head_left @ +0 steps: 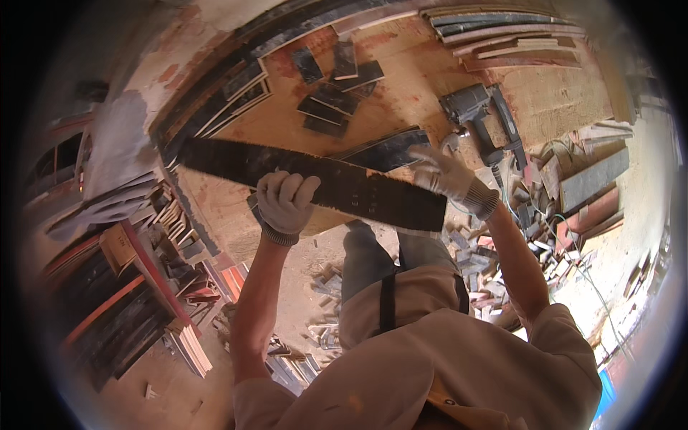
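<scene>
A long dark board (344,188) with rough edges slants across in front of me, its left end farther off and its right end nearer. My left hand (287,202), in a pale work glove, is closed round the board's near edge, left of its middle. Just beyond the right end is my gloved right hand (449,178), fingers stretched and apart; whether its palm touches the board cannot be seen. Behind the board, partly hidden by it, lies a stack of dark strips (390,149) on the wooden worktable (401,54).
A nail gun (481,118) with a hose lies at the table's right. Several short dark pieces (330,104) lie farther back, with long strips (509,36) at the far right. Wood offcuts (487,269) litter the floor. Stacked boards (118,308) stand at left.
</scene>
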Demonstrator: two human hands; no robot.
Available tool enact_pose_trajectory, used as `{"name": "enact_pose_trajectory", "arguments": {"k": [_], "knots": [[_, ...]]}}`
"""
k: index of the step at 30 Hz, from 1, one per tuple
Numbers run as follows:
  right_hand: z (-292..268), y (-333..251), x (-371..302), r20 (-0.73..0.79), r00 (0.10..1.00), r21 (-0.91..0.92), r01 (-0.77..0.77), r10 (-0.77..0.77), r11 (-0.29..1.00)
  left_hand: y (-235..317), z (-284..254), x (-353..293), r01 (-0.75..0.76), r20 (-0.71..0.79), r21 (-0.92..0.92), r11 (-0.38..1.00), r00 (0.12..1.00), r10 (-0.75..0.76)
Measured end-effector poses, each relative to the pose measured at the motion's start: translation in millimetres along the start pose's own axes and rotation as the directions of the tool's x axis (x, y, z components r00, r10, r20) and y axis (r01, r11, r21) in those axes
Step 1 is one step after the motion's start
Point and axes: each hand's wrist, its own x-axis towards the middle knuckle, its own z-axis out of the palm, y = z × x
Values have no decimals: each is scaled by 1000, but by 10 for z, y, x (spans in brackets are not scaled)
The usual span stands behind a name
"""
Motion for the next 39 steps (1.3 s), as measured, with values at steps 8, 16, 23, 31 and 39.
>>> {"name": "enact_pose_trajectory", "arguments": {"k": [8,16,23,31,39], "knots": [[1089,-1201,-341,228,972,280,-15,-51,960,-239,-911,493,252,-307,-40,967,918,-252],[1859,-1815,-487,-102,960,-205,237,-262,950,15,-1537,220,347,467,-884,-313,634,-616],[2388,-2039,-715,-312,859,-273,329,-406,904,22,-2069,409,424,484,-873,-241,688,-541],[2653,-1981,-941,-565,703,-310,303,-431,901,86,-1987,377,156,355,-923,-351,693,-628],[2425,-2085,-1061,-343,431,-736,428,-835,524,-345,-2082,496,-206,400,-740,-640,630,-666]]}}
